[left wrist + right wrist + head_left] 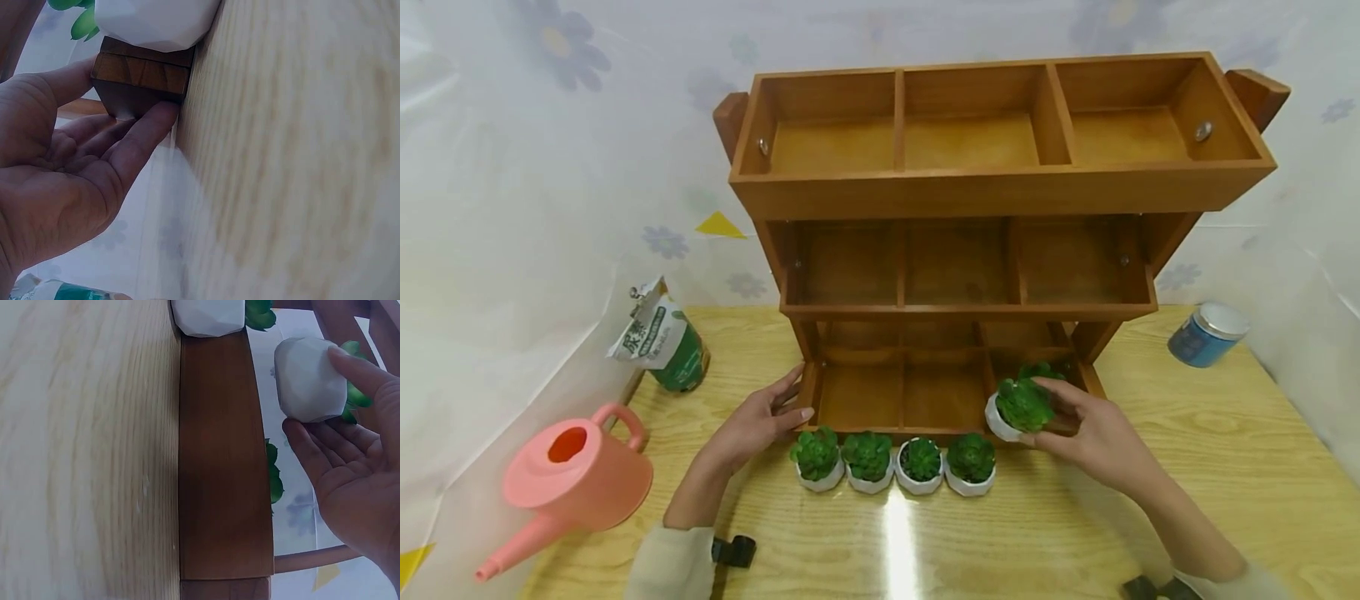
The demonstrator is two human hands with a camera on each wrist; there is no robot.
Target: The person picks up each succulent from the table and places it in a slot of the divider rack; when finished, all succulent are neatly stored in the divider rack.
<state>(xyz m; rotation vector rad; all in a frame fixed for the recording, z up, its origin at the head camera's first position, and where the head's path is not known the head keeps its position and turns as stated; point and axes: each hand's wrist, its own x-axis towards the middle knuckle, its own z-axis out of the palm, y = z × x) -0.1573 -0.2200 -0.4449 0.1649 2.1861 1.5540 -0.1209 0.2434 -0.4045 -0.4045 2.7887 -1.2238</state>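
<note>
A wooden three-tier shelf (1000, 192) with divided compartments stands on the table. My right hand (1093, 433) grips a small potted succulent (1022, 407) by its white pot, above the front edge of the bottom tier's right compartment. In the right wrist view the white pot (310, 380) sits between thumb and fingers. Behind it, another succulent (1041, 372) partly shows in that compartment. My left hand (767, 421) holds the bottom tier's left end; the left wrist view shows thumb and fingers about the wooden corner (140, 78). Several potted succulents (919, 462) line the front of the shelf.
On the left lie a pink watering can (583, 479) and a green-and-white bag (666, 342) with a clip. A blue jar with a silver lid (1206, 335) stands at the right. Pale plastic sheeting with flowers (587, 167) hangs behind the wood-grain table (1037, 533).
</note>
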